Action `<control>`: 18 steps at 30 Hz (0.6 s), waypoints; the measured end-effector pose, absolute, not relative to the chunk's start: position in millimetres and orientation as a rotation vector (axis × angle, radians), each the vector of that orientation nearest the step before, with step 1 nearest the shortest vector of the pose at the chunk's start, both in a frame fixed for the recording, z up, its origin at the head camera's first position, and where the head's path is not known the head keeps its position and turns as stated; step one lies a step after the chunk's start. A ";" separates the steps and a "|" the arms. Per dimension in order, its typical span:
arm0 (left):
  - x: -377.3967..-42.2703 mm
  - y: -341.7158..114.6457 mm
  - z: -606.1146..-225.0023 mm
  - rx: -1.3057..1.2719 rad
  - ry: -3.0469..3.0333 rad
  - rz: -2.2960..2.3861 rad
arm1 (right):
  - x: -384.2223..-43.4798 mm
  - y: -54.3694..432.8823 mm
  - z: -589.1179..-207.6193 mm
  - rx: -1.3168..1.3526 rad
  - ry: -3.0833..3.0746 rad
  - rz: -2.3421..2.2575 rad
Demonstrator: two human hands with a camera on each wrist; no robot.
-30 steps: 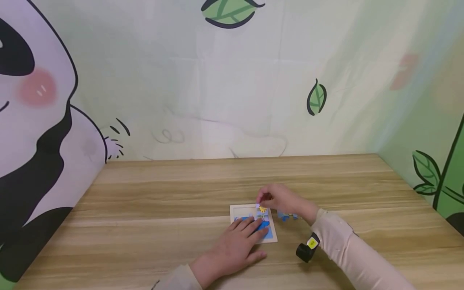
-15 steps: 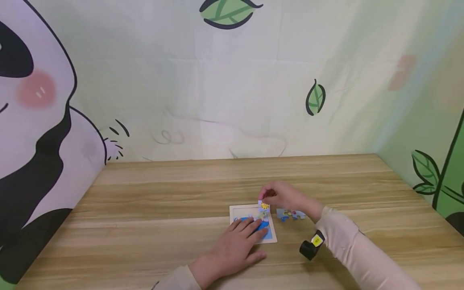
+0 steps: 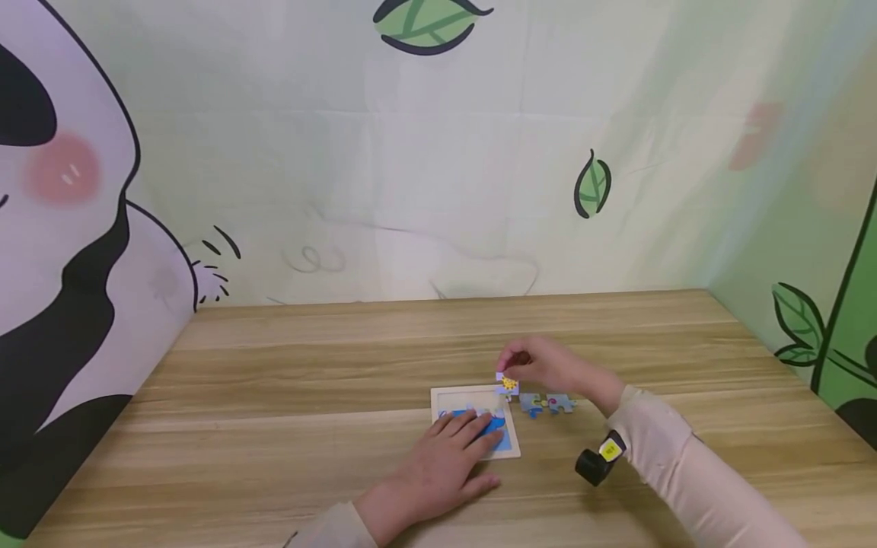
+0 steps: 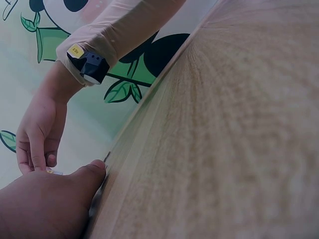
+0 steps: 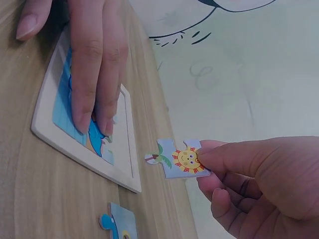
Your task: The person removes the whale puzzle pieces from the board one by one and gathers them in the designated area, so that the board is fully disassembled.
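Between thumb and fingers, my right hand pinches a jigsaw piece printed with a smiling sun and part of a palm tree. The piece is in the air by the upper right corner of a white puzzle frame, which shows a partly filled blue picture. My left hand lies flat with straight fingers over the lower part of that picture and hides some of it. In the right wrist view its fingertips touch the blue pieces. Two loose jigsaw pieces, one left of the other, lie right of the frame.
The wooden table runs back to a wall painted with leaves and a panda. A black wrist camera with a yellow label sticks out from the right sleeve, low over the table.
My right hand has lifted the sun piece off the frame's upper right corner and moved it slightly up and right. The left hand has stayed in place on the puzzle.
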State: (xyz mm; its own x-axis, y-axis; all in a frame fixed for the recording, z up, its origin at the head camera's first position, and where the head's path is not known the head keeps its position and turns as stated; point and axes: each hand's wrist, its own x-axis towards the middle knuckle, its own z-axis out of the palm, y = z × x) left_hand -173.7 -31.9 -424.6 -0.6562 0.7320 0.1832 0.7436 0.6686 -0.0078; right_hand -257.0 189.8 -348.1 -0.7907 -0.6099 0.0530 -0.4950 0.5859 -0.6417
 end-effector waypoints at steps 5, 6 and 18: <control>-172.9 -33.4 -425.2 -1.213 -2.713 -0.093 | -256.8 195.0 -344.6 -0.932 2.649 -0.965; -172.9 -33.6 -425.5 -1.214 -2.709 -0.091 | -256.9 196.4 -343.9 -0.929 2.652 -0.960; -173.2 -34.0 -424.1 -1.217 -2.712 -0.095 | -252.2 217.2 -335.5 -0.921 2.658 -0.946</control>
State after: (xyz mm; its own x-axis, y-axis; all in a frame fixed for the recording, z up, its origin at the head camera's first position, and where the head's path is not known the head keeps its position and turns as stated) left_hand -173.2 -34.0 -424.1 -0.6535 0.7358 0.1778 0.7464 0.6654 -0.0106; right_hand -252.2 217.2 -335.5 -0.7936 -0.6069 0.0417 -0.4968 0.6070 -0.6202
